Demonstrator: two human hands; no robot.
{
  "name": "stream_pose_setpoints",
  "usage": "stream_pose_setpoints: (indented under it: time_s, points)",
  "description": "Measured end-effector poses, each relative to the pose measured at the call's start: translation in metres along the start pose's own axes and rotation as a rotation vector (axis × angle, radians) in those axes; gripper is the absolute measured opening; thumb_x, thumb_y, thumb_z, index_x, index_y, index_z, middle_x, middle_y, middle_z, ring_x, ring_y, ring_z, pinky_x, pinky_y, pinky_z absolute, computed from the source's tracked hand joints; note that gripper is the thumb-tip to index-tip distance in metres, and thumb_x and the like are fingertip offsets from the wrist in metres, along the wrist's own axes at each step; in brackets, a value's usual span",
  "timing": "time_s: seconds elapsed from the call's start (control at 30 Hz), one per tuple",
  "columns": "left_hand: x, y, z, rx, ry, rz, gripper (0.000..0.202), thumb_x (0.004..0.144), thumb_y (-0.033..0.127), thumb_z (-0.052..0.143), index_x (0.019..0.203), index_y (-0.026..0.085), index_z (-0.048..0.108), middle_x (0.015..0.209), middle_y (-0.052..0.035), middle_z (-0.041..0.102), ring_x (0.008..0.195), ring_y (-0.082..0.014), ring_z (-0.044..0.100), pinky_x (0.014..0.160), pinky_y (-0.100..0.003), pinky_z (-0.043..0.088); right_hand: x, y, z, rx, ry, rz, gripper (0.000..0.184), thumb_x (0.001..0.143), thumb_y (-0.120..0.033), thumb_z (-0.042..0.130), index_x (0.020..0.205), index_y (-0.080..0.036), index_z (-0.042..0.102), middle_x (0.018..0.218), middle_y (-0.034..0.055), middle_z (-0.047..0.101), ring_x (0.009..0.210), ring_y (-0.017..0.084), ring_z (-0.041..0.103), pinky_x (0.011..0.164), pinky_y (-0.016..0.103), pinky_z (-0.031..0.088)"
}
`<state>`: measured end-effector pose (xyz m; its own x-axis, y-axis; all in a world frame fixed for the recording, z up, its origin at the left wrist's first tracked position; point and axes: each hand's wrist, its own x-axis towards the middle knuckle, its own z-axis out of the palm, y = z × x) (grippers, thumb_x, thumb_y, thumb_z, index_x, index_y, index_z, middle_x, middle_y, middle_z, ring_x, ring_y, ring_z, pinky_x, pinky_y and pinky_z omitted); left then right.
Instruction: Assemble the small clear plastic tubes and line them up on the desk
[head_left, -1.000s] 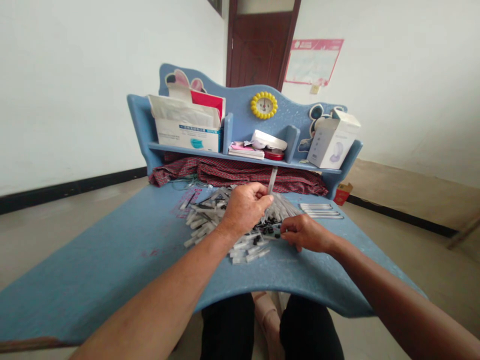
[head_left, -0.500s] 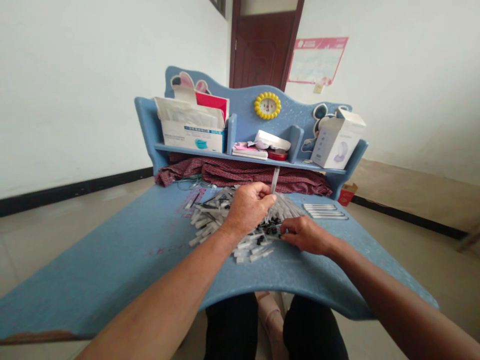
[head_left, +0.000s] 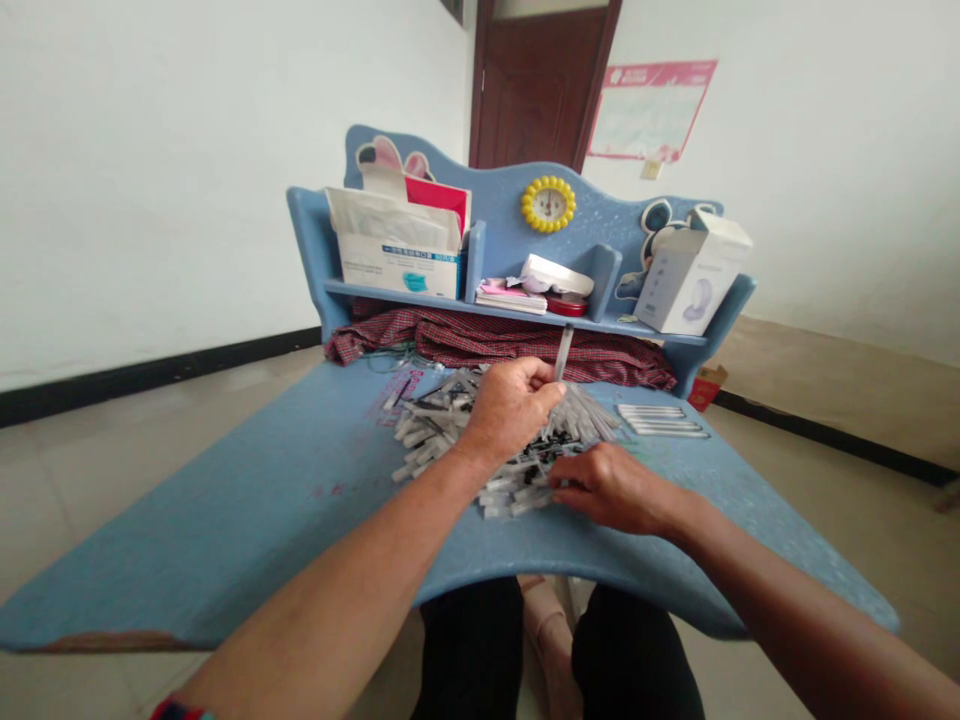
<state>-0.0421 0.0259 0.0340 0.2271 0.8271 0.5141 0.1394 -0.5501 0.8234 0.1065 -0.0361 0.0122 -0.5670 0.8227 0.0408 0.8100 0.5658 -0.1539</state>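
My left hand (head_left: 514, 400) is closed on a clear pen barrel (head_left: 564, 352), which stands nearly upright above the pile with a dark upper end. Close by on the right, my right hand (head_left: 619, 485) reaches down to the near side of the pile. Its fingers are bent together, and whatever is between them is hidden. Under and around both hands lie loose pen parts: translucent caps (head_left: 420, 432), small black pieces (head_left: 553, 442) and a fan of clear barrels (head_left: 591, 412).
Several pens (head_left: 664, 421) lie side by side on the blue desk (head_left: 315, 510), right of the pile. Checked cloth (head_left: 480, 338) is bunched beneath the shelf. The shelf holds a mask box (head_left: 397, 262), a white carton (head_left: 694, 275) and a red round tin (head_left: 566, 304).
My right hand has moved slightly left, onto the caps at the pile's near edge. The barrel in my left hand now shows a dark upper end. The camera view has shifted a little.
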Motion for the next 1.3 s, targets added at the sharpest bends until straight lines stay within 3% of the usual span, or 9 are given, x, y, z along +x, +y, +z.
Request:
stream_pose_setpoints:
  time_s: [0.2,0.4,0.53,0.63,0.7,0.8,0.9,1.07,1.3]
  points:
    - [-0.001,0.001,0.0,0.032,-0.009,-0.005,0.012,0.068,0.026,0.059,0.069,0.014,0.061,0.056,0.0039,0.056,0.047,-0.0085,0.049,0.047,-0.019,0.038,0.004,-0.02,0.002,-0.237,-0.071,-0.032,0.016,0.085,-0.028,0.051,0.082,-0.017,0.062,0.068,0.0069,0.066,0.06,0.018,0.059,0.054,0.028,0.032]
    - [-0.001,0.003,0.0,0.016,-0.016,-0.027,0.011,0.067,0.025,0.059,0.068,0.014,0.06,0.056,0.0036,0.057,0.047,-0.0083,0.049,0.046,-0.018,0.037,0.008,-0.02,0.001,-0.295,-0.115,-0.049,0.02,0.085,-0.028,0.048,0.087,-0.015,0.063,0.066,0.0095,0.065,0.058,0.021,0.059,0.053,0.03,0.034]
    - [-0.002,0.006,0.001,-0.054,-0.015,-0.072,0.01,0.066,0.024,0.06,0.066,0.014,0.059,0.054,0.0049,0.055,0.044,-0.0073,0.047,0.043,-0.018,0.036,0.005,-0.017,0.0,-0.266,-0.098,-0.036,0.017,0.083,-0.025,0.048,0.084,-0.016,0.062,0.061,0.0069,0.061,0.051,0.016,0.053,0.051,0.029,0.033]
    - [-0.003,0.01,0.002,-0.158,-0.001,-0.118,0.008,0.065,0.022,0.06,0.066,0.014,0.058,0.05,0.0063,0.052,0.04,-0.0062,0.044,0.041,-0.018,0.035,-0.002,-0.01,0.0,-0.064,0.035,0.007,0.013,0.081,-0.021,0.047,0.074,-0.017,0.058,0.055,0.0024,0.056,0.048,0.012,0.048,0.048,0.026,0.031]
    - [-0.005,0.012,0.002,-0.219,-0.001,-0.151,0.007,0.066,0.021,0.059,0.067,0.014,0.058,0.047,0.007,0.05,0.038,-0.0056,0.042,0.039,-0.017,0.033,-0.006,-0.004,0.0,0.23,0.13,0.065,0.014,0.082,-0.02,0.046,0.072,-0.017,0.055,0.054,-0.0001,0.055,0.046,0.009,0.046,0.045,0.023,0.031]
    - [-0.006,0.015,0.001,-0.264,-0.028,-0.204,0.008,0.067,0.021,0.06,0.069,0.013,0.058,0.043,0.0069,0.049,0.036,-0.0048,0.04,0.038,-0.017,0.03,-0.013,0.004,0.0,0.745,0.227,0.162,0.016,0.086,-0.029,0.045,0.08,-0.016,0.053,0.056,-0.0019,0.058,0.038,0.007,0.046,0.039,0.019,0.032]
    - [-0.005,0.015,-0.001,-0.288,-0.058,-0.235,0.01,0.067,0.023,0.061,0.068,0.013,0.059,0.042,0.006,0.049,0.035,-0.0052,0.04,0.036,-0.017,0.027,-0.016,0.007,0.003,1.062,0.302,0.16,0.024,0.084,-0.04,0.051,0.086,-0.015,0.052,0.057,-0.0002,0.063,0.034,0.009,0.05,0.035,0.02,0.034]
    - [-0.005,0.015,-0.001,-0.375,-0.106,-0.271,0.013,0.067,0.026,0.063,0.068,0.014,0.058,0.044,0.0043,0.052,0.037,-0.0057,0.043,0.037,-0.017,0.029,-0.018,0.007,0.009,1.337,0.415,0.106,0.025,0.081,-0.04,0.057,0.087,-0.016,0.051,0.064,0.0039,0.068,0.036,0.012,0.057,0.036,0.022,0.04]
    - [-0.007,0.015,0.002,-0.462,-0.155,-0.321,0.012,0.069,0.024,0.063,0.069,0.013,0.057,0.046,0.0024,0.055,0.038,-0.0058,0.046,0.038,-0.016,0.031,-0.018,0.004,0.013,1.503,0.508,0.072,0.017,0.078,-0.031,0.059,0.086,-0.017,0.053,0.068,0.004,0.07,0.037,0.013,0.058,0.038,0.024,0.044]
